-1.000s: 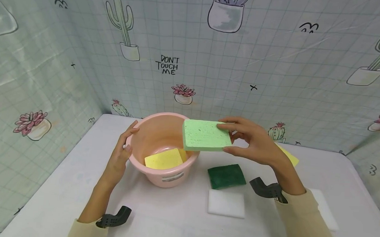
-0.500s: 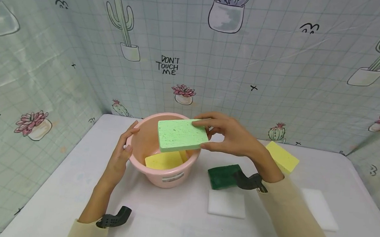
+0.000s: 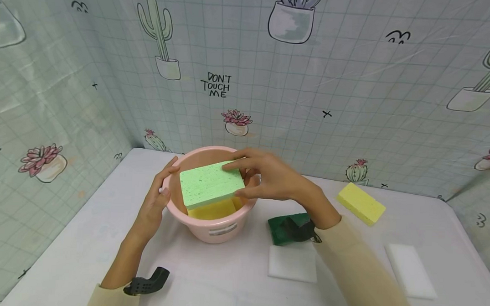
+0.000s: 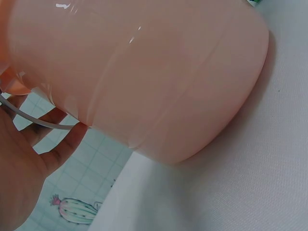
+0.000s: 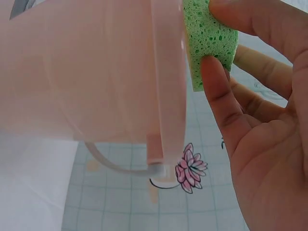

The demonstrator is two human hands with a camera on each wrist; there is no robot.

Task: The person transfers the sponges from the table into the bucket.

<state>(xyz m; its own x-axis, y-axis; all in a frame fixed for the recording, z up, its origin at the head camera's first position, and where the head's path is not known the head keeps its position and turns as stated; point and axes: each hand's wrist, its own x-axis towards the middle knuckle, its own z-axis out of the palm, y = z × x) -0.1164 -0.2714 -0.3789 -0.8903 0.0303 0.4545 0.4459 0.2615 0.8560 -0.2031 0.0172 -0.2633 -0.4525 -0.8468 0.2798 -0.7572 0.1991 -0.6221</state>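
Note:
My right hand (image 3: 270, 177) pinches a light green sponge (image 3: 210, 184) by its right end, thumb below and fingers above. The sponge is tilted over the mouth of a pink bucket (image 3: 242, 223). In the right wrist view, the green sponge (image 5: 207, 41) shows its porous edge beside the bucket's rim. At the bucket's left side, my left hand (image 3: 152, 208) holds the rim. The left wrist view has its fingers against the bucket wall (image 4: 144, 72), by the thin handle (image 4: 41, 122). Yellow sponges (image 3: 213, 211) lie inside the bucket, partly covered by the green one.
A dark green scouring pad (image 3: 278, 230) lies right of the bucket, partly behind my right wrist's camera mount. In front of it is a white sponge (image 3: 292, 264). Farther right are a yellow sponge (image 3: 361, 203) and another white sponge (image 3: 411, 272). A patterned curtain surrounds the white table.
My right hand has carried the green sponge leftward and slightly down, from the bucket's right rim to over its mouth, tilting it. The left hand stays put. The yellow sponge on the table is now uncovered.

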